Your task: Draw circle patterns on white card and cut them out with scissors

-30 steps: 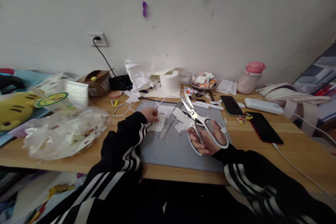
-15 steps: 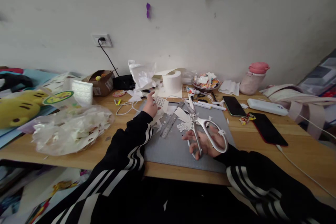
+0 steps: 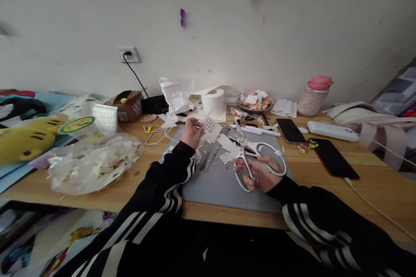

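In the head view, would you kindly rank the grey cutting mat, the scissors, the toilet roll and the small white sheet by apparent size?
1. grey cutting mat
2. scissors, in the right hand
3. toilet roll, farther back, so unsure
4. small white sheet, held by the left hand

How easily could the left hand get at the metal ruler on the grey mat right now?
Probably not at once: the left hand is closed on a small white dotted sheet. The metal ruler lies just beside it on the grey mat, nothing covering it.

Home craft desk, cutting mat (image 3: 224,186), plush toy (image 3: 22,140), paper scraps
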The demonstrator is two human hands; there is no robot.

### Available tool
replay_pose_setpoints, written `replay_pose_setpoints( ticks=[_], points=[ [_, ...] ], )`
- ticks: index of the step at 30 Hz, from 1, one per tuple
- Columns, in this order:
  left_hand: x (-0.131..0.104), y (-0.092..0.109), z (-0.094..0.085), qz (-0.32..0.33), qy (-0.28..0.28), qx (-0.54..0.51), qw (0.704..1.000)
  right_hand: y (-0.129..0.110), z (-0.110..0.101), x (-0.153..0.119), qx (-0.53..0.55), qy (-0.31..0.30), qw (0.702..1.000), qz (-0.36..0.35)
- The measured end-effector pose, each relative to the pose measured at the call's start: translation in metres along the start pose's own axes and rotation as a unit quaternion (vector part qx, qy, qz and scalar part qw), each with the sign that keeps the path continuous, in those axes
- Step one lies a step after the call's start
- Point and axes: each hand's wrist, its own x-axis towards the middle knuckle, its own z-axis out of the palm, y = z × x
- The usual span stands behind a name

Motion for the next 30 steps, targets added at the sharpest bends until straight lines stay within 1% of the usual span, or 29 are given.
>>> replay_pose_setpoints(
  ticks=[3, 5, 9, 12, 17, 20, 23, 25, 26, 28, 30],
  points=[
    [0.000, 0.003, -0.001, 0.022, 0.006, 0.010, 1.000, 0.000, 0.002, 0.000, 0.008, 0.035, 0.999, -0.010],
    [-0.001, 0.004, -0.002, 0.042, -0.007, 0.021, 0.999, -0.001, 0.003, 0.001, 0.007, 0.049, 0.999, -0.018],
    [-0.003, 0.007, -0.002, 0.091, -0.059, 0.029, 0.994, -0.004, 0.004, 0.002, -0.010, 0.068, 0.997, -0.028],
    [-0.006, 0.007, 0.001, 0.121, -0.104, 0.020, 0.987, -0.007, 0.002, 0.001, -0.037, 0.081, 0.995, -0.038],
    [-0.019, 0.010, 0.012, 0.167, -0.182, -0.018, 0.969, -0.002, 0.000, 0.003, -0.097, 0.129, 0.983, -0.088],
    [-0.033, 0.019, 0.023, 0.200, -0.231, -0.040, 0.951, 0.004, -0.002, 0.007, -0.138, 0.167, 0.970, -0.115],
    [-0.049, 0.030, 0.038, 0.234, -0.257, -0.058, 0.936, 0.008, -0.003, 0.011, -0.173, 0.192, 0.959, -0.116],
    [-0.058, 0.037, 0.047, 0.253, -0.259, -0.064, 0.930, 0.008, -0.003, 0.013, -0.190, 0.209, 0.952, -0.116],
    [-0.061, 0.039, 0.051, 0.259, -0.251, -0.065, 0.930, 0.008, -0.003, 0.013, -0.197, 0.220, 0.948, -0.120],
    [-0.065, 0.042, 0.054, 0.261, -0.212, -0.066, 0.939, 0.007, -0.004, 0.014, -0.207, 0.247, 0.937, -0.134],
    [-0.065, 0.043, 0.052, 0.253, -0.154, -0.067, 0.953, 0.004, -0.005, 0.014, -0.213, 0.276, 0.925, -0.151]
  ],
)
